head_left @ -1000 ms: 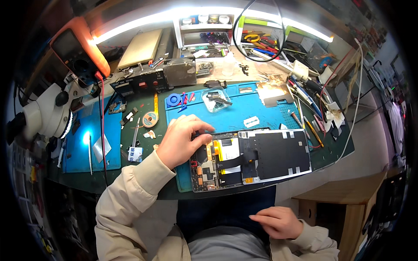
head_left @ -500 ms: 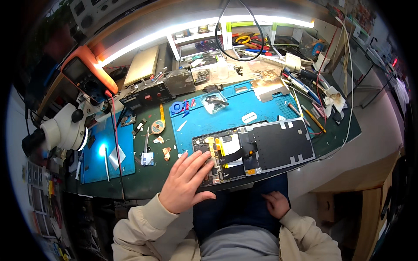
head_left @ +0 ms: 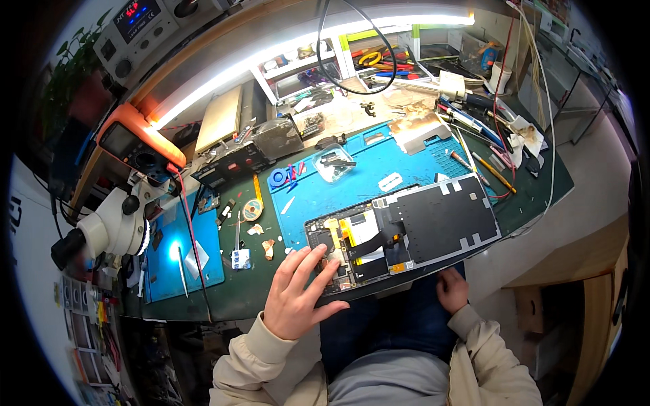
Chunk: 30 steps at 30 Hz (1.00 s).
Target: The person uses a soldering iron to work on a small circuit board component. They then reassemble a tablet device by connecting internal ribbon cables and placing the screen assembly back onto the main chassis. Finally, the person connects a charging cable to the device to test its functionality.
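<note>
An opened tablet (head_left: pixel 355 281) lies at the bench's front edge, with its circuit boards, a white battery (head_left: pixel 362 230) and orange flex cables bare. Its black screen panel (head_left: pixel 443 220) rests to the right, linked by a dark ribbon cable (head_left: pixel 376 241). Over the tablet's left end, my left hand (head_left: pixel 296 294) has its fingers spread, the fingertips touching the board area. No tool shows in it. My right hand (head_left: pixel 452 291) rests low by my thigh, below the panel, its fingers curled in; nothing shows in it.
A blue mat (head_left: pixel 305 183) carries a clear plastic box (head_left: pixel 334 162) and a razor blade (head_left: pixel 390 181). At left stand a microscope (head_left: pixel 112 227) and an orange multimeter (head_left: pixel 139 145) with a red lead. Pens and tweezers (head_left: pixel 474 128) crowd the right; a cable loop (head_left: pixel 321 47) hangs above.
The whole view has shifted, bringing more of the upper left into sight. My left hand stays on the tablet with fingers spread; my right hand remains low near my lap.
</note>
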Available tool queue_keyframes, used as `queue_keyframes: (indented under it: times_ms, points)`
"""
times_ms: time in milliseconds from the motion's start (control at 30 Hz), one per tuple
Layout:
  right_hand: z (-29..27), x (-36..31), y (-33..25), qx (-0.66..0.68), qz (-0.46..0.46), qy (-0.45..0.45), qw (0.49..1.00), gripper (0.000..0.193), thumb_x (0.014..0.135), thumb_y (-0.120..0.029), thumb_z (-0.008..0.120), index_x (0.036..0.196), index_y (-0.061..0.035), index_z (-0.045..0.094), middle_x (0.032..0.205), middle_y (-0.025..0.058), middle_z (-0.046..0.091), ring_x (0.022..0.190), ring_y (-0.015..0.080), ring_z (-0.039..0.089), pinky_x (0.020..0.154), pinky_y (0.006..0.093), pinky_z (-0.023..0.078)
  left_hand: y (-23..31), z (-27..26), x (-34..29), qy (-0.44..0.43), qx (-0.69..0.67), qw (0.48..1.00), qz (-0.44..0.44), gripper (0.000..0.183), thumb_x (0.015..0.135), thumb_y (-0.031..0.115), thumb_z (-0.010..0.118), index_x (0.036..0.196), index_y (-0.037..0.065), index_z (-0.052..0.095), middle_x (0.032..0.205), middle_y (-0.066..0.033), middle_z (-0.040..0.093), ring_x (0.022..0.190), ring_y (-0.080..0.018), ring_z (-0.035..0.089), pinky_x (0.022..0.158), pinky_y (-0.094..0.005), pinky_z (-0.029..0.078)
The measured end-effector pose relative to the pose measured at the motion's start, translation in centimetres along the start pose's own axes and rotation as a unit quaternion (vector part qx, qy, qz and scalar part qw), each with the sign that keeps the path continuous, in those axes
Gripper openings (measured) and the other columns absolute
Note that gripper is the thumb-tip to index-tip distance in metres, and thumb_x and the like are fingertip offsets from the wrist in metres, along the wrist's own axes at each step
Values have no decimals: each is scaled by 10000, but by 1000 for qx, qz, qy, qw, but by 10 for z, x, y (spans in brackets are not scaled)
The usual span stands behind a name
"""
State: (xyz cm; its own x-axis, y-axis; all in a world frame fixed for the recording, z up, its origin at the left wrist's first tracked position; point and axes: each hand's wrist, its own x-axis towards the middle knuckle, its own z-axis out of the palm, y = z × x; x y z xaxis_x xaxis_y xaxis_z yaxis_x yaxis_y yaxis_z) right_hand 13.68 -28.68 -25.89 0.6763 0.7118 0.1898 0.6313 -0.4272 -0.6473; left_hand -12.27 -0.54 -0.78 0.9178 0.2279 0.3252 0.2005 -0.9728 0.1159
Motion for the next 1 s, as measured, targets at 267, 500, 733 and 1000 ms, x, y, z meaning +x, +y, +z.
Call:
queue_keyframes:
  times_ms: [267, 500, 733, 1000]
  points:
    - [29, 22, 36, -104, 37, 49, 993, 256, 857, -113, 676, 1106, -79, 729, 1067, 169, 694, 1003, 416, 678, 826, 535, 584, 5, 2, -1, 21, 7, 1000, -8, 727, 790, 494, 870, 1372, 90, 707, 1516, -117, 574, 1390, -343, 512, 1162, -489, 454]
    - [25, 12, 32, -87, 30, 64, 994, 263, 839, -102, 672, 1092, -69, 735, 1100, 165, 700, 1036, 408, 676, 859, 522, 582, 5, 2, 0, 24, 12, 1000, 4, 726, 780, 484, 878, 1357, 73, 714, 1471, -93, 620, 1374, -330, 538, 1162, -488, 457]
    - [17, 8, 22, -60, 43, 46, 996, 279, 834, -77, 660, 1101, -81, 737, 1152, 142, 696, 1057, 390, 663, 907, 492, 568, 9, 0, 3, 9, 38, 999, 32, 663, 890, 489, 786, 1386, 61, 687, 1464, -91, 639, 1365, -302, 564, 1167, -484, 454]
    - [7, 6, 13, -34, 21, 68, 997, 277, 839, -41, 661, 1104, -78, 733, 1061, 130, 678, 982, 377, 663, 854, 468, 564, 8, 2, 2, 1, 14, 999, 47, 588, 920, 429, 778, 1384, 77, 693, 1513, -86, 605, 1358, -287, 581, 1174, -485, 450]
